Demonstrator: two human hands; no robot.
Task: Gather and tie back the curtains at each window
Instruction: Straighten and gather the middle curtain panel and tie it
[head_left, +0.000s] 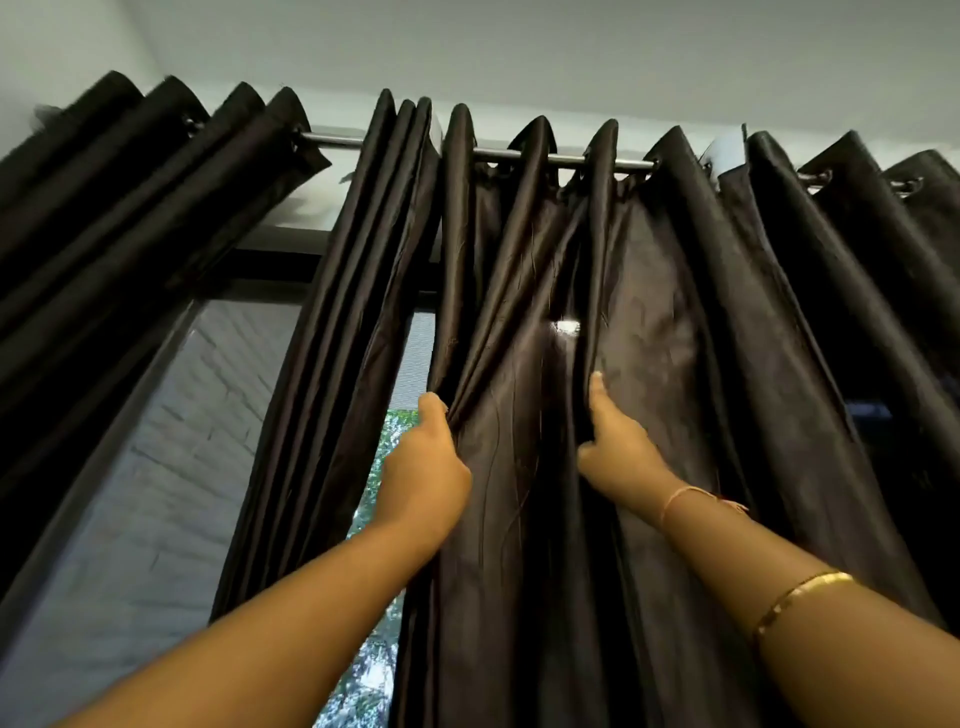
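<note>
Daylit window (156, 467) behind: left hand (431, 467) and right hand (621, 457) each curl fingers (597, 395) round curtain (675, 338) folds, bunching them for tying.

We see, behind the right hand (618, 453), a thin pinkish thread bracelet (681, 496) at the wrist and a gold bangle (802, 596) farther up the bare forearm (737, 558)

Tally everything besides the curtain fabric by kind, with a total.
Hands: 2, left hand and right hand, both gripping the curtain
Wrist bands: 2, thread bracelet and gold bangle
Curtain rod: 1
Window: 1
Total: 6
</note>
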